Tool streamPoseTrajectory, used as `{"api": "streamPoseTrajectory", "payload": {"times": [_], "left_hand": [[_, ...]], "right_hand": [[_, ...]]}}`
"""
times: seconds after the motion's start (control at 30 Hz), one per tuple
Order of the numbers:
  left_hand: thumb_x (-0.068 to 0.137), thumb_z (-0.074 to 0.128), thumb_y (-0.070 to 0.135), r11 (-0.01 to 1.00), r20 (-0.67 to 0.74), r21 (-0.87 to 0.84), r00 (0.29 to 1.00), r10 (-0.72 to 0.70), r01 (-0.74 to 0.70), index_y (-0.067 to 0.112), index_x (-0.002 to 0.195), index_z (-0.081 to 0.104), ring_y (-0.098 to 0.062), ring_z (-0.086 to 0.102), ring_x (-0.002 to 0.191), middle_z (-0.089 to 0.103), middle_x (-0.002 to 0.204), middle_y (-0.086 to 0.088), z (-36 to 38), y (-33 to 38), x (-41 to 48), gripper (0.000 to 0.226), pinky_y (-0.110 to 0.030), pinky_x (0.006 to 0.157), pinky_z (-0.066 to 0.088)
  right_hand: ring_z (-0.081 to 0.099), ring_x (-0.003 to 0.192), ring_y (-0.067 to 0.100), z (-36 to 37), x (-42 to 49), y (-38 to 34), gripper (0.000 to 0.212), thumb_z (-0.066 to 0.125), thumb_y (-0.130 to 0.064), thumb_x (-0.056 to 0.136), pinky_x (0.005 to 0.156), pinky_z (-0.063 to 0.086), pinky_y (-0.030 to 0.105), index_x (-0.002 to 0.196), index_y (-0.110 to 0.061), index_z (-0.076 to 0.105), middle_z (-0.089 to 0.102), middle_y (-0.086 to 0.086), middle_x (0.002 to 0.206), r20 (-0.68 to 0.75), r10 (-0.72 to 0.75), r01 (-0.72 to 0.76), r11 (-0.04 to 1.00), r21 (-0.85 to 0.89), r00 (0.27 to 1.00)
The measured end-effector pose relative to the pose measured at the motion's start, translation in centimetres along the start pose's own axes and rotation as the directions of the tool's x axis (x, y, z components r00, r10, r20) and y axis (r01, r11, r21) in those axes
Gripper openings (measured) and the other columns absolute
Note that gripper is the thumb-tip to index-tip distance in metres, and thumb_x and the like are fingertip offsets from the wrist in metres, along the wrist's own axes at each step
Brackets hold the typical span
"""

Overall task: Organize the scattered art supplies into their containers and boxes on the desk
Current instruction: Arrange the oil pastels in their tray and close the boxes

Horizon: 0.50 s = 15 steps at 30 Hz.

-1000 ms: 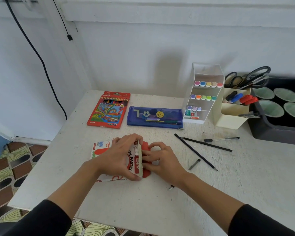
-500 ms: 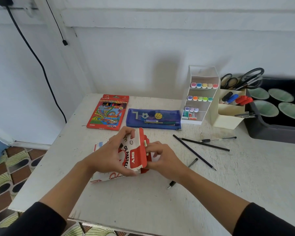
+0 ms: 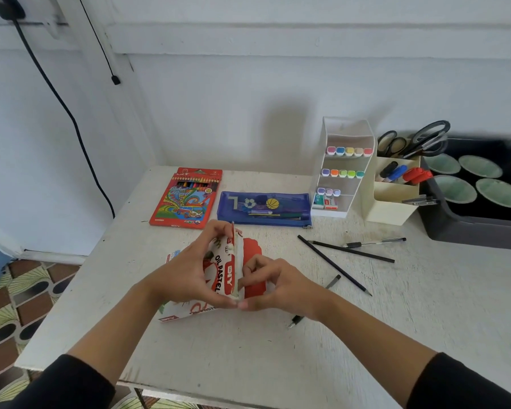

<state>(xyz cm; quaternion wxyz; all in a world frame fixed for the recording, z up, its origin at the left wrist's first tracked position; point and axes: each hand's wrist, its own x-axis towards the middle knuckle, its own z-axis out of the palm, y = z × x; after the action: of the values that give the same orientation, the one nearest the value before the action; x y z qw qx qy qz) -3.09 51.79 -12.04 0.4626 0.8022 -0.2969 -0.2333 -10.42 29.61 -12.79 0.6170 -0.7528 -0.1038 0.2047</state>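
A person's left hand (image 3: pixel 186 276) grips the raised lid of an oil pastel box (image 3: pixel 223 270) at the front middle of a white desk (image 3: pixel 425 305), while the right hand (image 3: pixel 281 287) pinches its red flap. Two black pencils (image 3: pixel 351 251) and a pen (image 3: pixel 375 242) lie loose to the right.

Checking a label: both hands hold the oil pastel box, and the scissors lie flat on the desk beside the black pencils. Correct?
Not quite. The head view shows the scissors standing handles-up in the cream desk organizer, not on the desk. The left hand and right hand do hold the oil pastel box.
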Motion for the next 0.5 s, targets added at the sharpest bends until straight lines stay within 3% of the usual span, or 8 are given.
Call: {"api": "streamPoseTrajectory", "payload": {"times": [0.23,0.37,0.5], "left_hand": [[0.059,0.099,0.020,0.996,-0.026,-0.082,0.999,0.019,-0.021,0.038,0.132,0.030,-0.021,0.061,0.117,0.044,0.129,0.011,-0.05,0.52,0.03,0.102,-0.038,0.083,0.062],[0.062,0.097,0.019,0.996,-0.056,-0.084,0.998,0.024,-0.029,0.037,0.133,0.028,-0.013,0.059,0.119,0.041,0.130,0.017,-0.25,0.67,0.24,0.101,-0.035,0.080,0.062],[0.059,0.098,0.029,0.998,-0.094,-0.059,0.995,-0.015,0.010,0.039,0.134,0.032,-0.014,0.061,0.115,0.041,0.129,0.020,-0.28,0.53,0.64,0.101,-0.035,0.080,0.062]], "right_hand": [[0.062,0.111,0.015,-0.09,-0.06,-0.16,0.024,0.084,-0.012,0.078,0.100,0.053,0.037,0.101,-0.013,0.080,0.067,-0.001,0.110,-0.095,-0.133,0.130,0.991,-0.036,0.987],[0.067,0.110,0.011,0.17,-0.30,-0.45,0.026,0.080,-0.011,0.081,0.096,0.053,0.025,0.107,-0.011,0.078,0.075,-0.004,0.111,-0.168,-0.170,0.161,0.985,-0.066,0.971],[0.069,0.105,0.006,-0.13,-0.85,-0.14,0.023,0.080,-0.019,0.083,0.096,0.052,0.024,0.107,-0.019,0.078,0.076,-0.010,0.103,-0.252,-0.083,0.075,0.996,-0.043,0.964]]}}
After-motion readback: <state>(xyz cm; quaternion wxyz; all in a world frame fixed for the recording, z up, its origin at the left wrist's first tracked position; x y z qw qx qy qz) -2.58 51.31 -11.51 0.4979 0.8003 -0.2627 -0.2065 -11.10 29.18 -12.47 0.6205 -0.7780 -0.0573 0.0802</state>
